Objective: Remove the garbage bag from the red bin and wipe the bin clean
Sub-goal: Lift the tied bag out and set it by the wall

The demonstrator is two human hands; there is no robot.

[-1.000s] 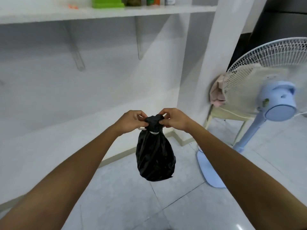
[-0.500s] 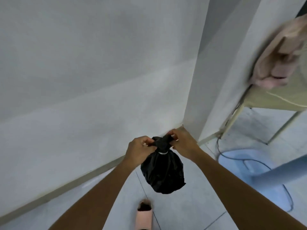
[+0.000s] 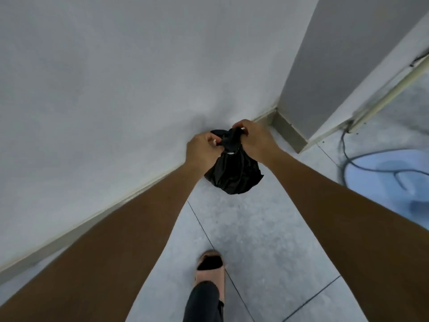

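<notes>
1. A person is looking down along both bare forearms at a small black bag (image 3: pixel 234 173), which they are holding out in front of them, low over the tiled floor (image 3: pixel 267 240).
2. The left hand (image 3: pixel 202 151) is pinching the left side of the bag's bunched top, with its fingers curled in tight.
3. The right hand (image 3: pixel 254 141) is gripping the right side of the same bunched top, fingers also curled round the plastic. Neither hand is spread wide.
4. A thin white tie (image 3: pixel 231 153) is showing round the bag's neck, just under the hands, so the bag is looking closed.
5. The bag is hanging at the far edge of the floor, close to the skirting (image 3: pixel 92 219) of a white wall (image 3: pixel 116 77), near the corner where a pillar (image 3: pixel 325 66) juts out. Whether its bottom is touching the floor cannot be told.
6. One foot in a pink slipper (image 3: pixel 210 273) is standing at the near edge of the floor. A pale blue fan base (image 3: pixel 383 173) with a dark cable (image 3: pixel 346 156) is lying at the right edge.
7. The red bin is not in view.
8. Judging from this, the bag-removal step is nearly done: the bag is out and tied, and is being placed by the wall.
9. The next move is likely calling for both hands to let go once the bag is resting steadily, then for finding the bin and a cloth to wipe it.
</notes>
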